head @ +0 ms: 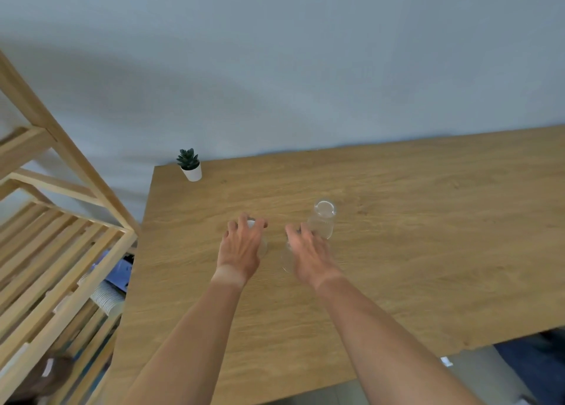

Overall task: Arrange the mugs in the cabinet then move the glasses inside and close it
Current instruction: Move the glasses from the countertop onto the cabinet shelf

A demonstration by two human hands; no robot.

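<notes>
Three clear glasses stand upside down on the wooden table [397, 252]. My left hand [241, 248] comes down from above on the left glass [262, 245], its fingers curled over the glass's top. My right hand [308, 255] lies over the middle glass [286, 262], fingers stretched forward and not closed around it; only the glass's left rim shows. The third glass [323, 218] stands free just beyond my right fingertips. No mugs or cabinet are in view.
A small potted succulent [190, 164] stands at the table's far left corner by the grey wall. A slatted wooden shelf unit [61, 252] rises left of the table, with stacked white plates [107, 299] on a lower shelf. The table's near edge runs at lower right.
</notes>
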